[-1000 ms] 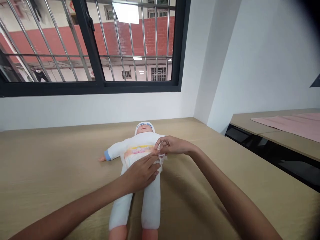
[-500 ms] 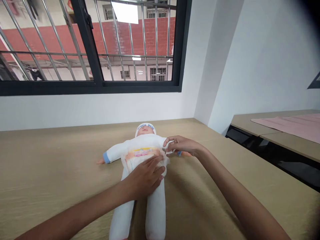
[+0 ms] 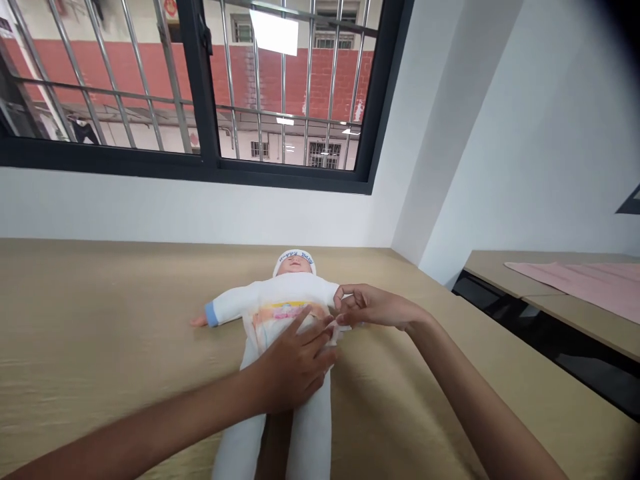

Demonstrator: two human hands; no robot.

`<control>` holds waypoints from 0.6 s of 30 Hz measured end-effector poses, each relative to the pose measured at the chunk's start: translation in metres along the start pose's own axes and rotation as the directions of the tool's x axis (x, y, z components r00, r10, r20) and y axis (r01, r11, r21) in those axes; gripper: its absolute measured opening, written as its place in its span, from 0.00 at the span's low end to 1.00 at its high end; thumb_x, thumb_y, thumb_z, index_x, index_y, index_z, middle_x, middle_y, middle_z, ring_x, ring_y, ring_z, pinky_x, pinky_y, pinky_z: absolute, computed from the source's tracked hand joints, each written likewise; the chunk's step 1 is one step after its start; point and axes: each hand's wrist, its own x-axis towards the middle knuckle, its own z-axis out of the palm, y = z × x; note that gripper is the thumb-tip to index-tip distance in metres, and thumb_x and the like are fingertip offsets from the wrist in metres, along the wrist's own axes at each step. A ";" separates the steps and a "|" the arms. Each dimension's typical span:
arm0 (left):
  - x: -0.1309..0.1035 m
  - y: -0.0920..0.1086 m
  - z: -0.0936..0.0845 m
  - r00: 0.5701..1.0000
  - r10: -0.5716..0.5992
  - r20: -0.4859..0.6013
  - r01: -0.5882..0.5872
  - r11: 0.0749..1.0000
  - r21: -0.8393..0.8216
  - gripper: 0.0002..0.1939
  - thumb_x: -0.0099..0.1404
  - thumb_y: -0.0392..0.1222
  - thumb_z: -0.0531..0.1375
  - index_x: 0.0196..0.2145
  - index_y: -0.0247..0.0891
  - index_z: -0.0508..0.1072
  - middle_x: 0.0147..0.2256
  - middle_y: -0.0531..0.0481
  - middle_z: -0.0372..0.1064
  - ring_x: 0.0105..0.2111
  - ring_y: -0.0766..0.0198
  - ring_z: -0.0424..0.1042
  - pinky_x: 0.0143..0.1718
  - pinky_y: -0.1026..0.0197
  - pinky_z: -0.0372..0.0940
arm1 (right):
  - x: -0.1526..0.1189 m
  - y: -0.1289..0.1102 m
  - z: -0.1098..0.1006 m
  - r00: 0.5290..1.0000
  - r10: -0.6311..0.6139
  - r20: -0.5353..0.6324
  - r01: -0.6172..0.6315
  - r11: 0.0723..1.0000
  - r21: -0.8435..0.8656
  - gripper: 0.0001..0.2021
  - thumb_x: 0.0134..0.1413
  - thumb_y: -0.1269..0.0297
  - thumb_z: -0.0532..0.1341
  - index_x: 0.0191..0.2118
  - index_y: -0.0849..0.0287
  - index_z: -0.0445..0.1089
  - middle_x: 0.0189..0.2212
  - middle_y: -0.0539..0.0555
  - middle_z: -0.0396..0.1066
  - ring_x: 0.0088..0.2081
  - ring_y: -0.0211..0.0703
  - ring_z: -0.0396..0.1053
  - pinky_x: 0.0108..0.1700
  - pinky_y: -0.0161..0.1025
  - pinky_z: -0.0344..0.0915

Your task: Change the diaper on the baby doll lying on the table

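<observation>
White diaper (image 3: pixel 265 328), head view, frame centre, lies across the doll (image 3: pixel 290 287); appears light, soft, easily torn, best gripped at its side edge. Left hand (image 3: pixel 290 370) presses with spread fingers; right hand (image 3: pixel 375 307) pinches that edge. Waistband faces frame top, doll's long axis vertical.

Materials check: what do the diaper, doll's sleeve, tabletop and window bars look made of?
Diaper: thin, matte nonwoven, probably; sheer, crinkled edges, printed front band.
Sleeve: soft matte fabric, likely knit; fiber unclear.
Tabletop: wood or wood-look laminate, low sheen; tan with faint streaks.
Window bars: metal, maybe stainless; silvery, with bright highlights along them.
</observation>
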 end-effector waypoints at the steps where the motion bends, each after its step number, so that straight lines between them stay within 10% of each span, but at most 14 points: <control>1: 0.000 0.001 0.000 1.000 -0.017 -0.017 0.017 1.000 0.001 0.13 0.64 0.38 0.50 0.46 0.37 0.65 0.53 0.43 0.62 0.59 0.52 0.52 0.60 0.39 0.43 | 0.000 0.000 -0.001 1.000 0.005 -0.004 -0.005 1.000 -0.006 0.12 0.46 0.61 0.65 0.34 0.59 0.63 0.23 0.46 0.65 0.28 0.34 0.64 0.33 0.34 0.60; 18: -0.005 0.000 0.007 0.999 -0.003 -0.050 0.004 0.999 0.039 0.17 0.64 0.40 0.51 0.50 0.38 0.65 0.55 0.43 0.60 0.57 0.52 0.55 0.58 0.44 0.48 | -0.004 0.006 -0.011 0.997 0.024 0.073 -0.019 0.997 -0.076 0.10 0.49 0.62 0.63 0.37 0.59 0.65 0.27 0.48 0.68 0.31 0.35 0.66 0.35 0.34 0.61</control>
